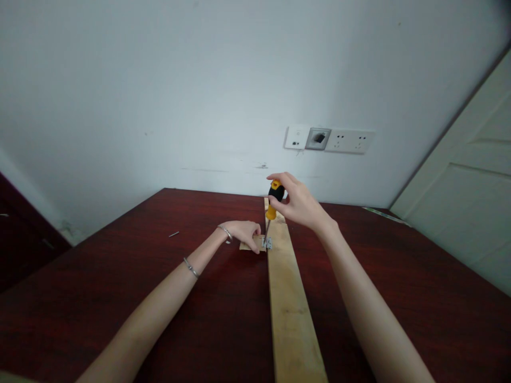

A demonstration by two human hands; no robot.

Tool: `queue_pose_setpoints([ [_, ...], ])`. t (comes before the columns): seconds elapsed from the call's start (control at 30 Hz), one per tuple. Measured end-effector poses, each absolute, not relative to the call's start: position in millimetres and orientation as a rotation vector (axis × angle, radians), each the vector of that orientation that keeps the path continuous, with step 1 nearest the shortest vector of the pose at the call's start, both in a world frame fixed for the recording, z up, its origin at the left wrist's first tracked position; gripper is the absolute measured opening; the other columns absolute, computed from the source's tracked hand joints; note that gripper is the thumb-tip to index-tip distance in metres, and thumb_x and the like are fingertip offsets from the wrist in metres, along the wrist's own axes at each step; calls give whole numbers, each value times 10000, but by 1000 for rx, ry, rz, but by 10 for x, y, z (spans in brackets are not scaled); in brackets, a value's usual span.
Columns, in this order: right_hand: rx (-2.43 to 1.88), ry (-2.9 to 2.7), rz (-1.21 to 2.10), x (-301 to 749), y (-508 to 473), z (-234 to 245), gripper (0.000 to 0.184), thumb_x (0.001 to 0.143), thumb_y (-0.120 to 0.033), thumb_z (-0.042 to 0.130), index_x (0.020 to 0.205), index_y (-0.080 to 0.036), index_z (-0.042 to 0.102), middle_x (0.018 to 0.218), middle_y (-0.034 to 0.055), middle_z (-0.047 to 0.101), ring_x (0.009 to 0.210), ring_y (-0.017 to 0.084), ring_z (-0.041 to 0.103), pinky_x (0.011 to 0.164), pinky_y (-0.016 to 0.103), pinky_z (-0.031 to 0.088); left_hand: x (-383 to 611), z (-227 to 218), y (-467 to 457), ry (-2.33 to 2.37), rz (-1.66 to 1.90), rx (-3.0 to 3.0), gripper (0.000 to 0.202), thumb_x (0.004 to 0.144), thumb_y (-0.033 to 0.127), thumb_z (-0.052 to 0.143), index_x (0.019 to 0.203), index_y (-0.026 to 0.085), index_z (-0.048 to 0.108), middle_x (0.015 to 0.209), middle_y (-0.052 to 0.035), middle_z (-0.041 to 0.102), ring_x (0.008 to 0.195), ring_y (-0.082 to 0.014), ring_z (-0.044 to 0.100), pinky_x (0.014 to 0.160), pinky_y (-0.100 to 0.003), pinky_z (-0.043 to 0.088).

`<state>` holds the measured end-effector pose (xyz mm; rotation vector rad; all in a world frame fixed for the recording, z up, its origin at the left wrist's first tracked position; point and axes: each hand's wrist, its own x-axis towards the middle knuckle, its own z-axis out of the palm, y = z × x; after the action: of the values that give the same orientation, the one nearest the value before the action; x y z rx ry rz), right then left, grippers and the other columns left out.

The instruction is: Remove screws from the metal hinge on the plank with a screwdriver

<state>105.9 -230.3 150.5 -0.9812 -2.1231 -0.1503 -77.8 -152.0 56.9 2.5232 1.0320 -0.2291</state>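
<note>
My right hand grips a yellow and black screwdriver by its handle, the shaft slanting down and slightly left. Its tip reaches a small silver metal hinge at the left edge of a long wooden board. Beside that edge lies a short, thin wooden piece, and the hinge spans from it onto the board. My left hand has its fingers closed on the short piece, close to the hinge. Whether the tip sits in a screw is too small to make out.
Everything lies on a dark red wooden table against a white wall. A small metal rod-like piece lies left of my hand. A flat strip is at the back right edge. Wall sockets sit above the table, with a pale door at right.
</note>
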Motion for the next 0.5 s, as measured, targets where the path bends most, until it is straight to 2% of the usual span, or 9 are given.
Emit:
queue_pose_setpoints([
  [0.07, -1013, -2129, -148, 1060, -2313, 1502, 429, 816, -226, 554, 1239, -195, 490, 1136, 115, 604, 924, 253, 606, 802, 400, 505, -778, 577, -1522, 1028, -237, 2520, 663, 574, 540, 760, 1081, 151, 581, 977, -52, 644, 796, -187, 586, 624, -247, 399],
  [0.23, -1085, -2133, -161, 1069, -2313, 1512, 370, 847, -376, 600, 1175, -221, 527, 1093, 98, 628, 890, 257, 615, 798, 419, 505, -780, 573, -1509, 1031, -243, 2509, 683, 570, 554, 763, 1091, 153, 580, 1000, -56, 642, 821, -195, 587, 640, -255, 409],
  [0.37, -1006, -2119, -107, 1075, -2279, 1501, 352, 850, -278, 570, 1190, -207, 516, 1080, 102, 603, 865, 223, 611, 785, 381, 515, -783, 564, -1499, 1031, -234, 2506, 672, 575, 557, 759, 1082, 154, 584, 997, -57, 645, 814, -193, 591, 641, -256, 408],
  [0.5, -964, -2099, -107, 1080, -2257, 1483, 404, 808, -223, 555, 1208, -205, 504, 1082, 107, 589, 909, 237, 598, 777, 394, 528, -783, 561, -1495, 1029, -232, 2507, 694, 568, 563, 763, 1097, 154, 580, 1014, -61, 644, 826, -197, 594, 648, -256, 412],
])
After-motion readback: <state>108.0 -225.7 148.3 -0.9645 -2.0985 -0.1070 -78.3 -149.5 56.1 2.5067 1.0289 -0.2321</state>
